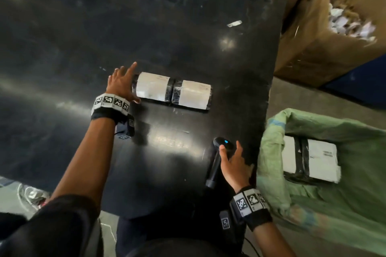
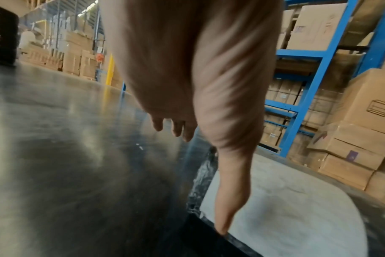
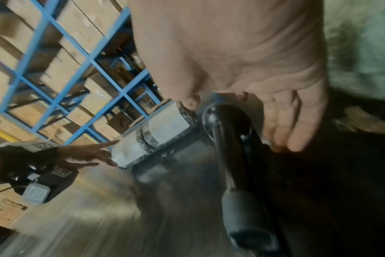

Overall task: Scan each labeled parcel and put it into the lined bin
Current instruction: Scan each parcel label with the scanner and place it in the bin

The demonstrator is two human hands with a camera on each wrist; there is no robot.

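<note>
Labels: we are finding the print on the parcel (image 1: 171, 93) too blurred to read;
Lined bin (image 1: 313, 204): we are seeing one binned parcel (image 1: 309, 159) lying inside;
Left hand (image 1: 122, 84): fingers spread wide, touching the parcel's end;
Right hand (image 1: 234, 165): fingers straight, loose over the scanner (image 1: 217, 160)

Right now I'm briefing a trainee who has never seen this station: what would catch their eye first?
The white-labeled parcel lying mid-table, with the left hand spread at its left end. Nearer, the right hand reaches onto the black scanner with its blue light, beside the green-lined bin already holding a parcel.
</note>
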